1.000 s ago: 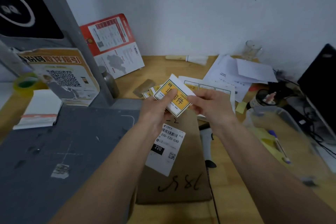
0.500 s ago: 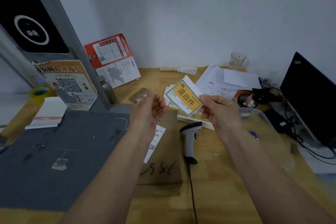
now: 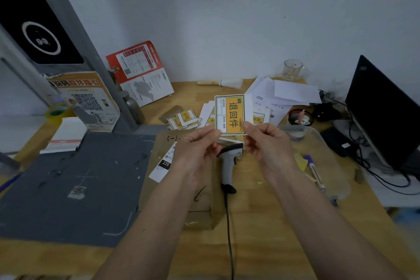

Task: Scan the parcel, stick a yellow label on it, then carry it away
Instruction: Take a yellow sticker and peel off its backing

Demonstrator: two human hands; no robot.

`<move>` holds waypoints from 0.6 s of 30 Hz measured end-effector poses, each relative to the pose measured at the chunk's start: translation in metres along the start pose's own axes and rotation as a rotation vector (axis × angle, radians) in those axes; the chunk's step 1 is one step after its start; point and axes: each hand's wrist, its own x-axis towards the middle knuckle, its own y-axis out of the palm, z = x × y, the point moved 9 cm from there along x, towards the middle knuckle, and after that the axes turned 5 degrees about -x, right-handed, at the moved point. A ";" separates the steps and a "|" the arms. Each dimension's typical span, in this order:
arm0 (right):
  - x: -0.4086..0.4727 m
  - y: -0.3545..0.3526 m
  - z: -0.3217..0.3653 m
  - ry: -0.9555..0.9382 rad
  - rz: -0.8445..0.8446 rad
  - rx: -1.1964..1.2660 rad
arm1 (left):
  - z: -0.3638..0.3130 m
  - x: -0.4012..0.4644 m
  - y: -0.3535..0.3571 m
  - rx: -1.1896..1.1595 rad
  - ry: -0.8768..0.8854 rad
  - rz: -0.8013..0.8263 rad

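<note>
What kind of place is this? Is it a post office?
Probably a parcel pickup or courier counter, something like a small post office. A brown parcel with a barcode sticker lies on the desk beside a handheld scanner, and both hands hold a yellow label.

The pale wooden worktop (image 3: 261,229) carried a dark grey mat (image 3: 68,188), a flat brown cardboard parcel (image 3: 156,188), a grey corded handheld scanner (image 3: 228,166), loose yellow labels (image 3: 185,118) and white papers (image 3: 281,93).

Both forearms bare; no sleeves, apparently no rings on left hand (image 3: 197,154), right hand (image 3: 264,143).
</note>
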 end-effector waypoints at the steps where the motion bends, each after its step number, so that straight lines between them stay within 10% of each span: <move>1: -0.004 -0.002 -0.001 -0.004 -0.011 0.003 | -0.002 -0.001 0.001 -0.009 -0.001 0.004; 18: -0.026 0.057 0.008 -0.064 0.010 0.002 | -0.056 -0.007 -0.038 0.051 0.062 -0.017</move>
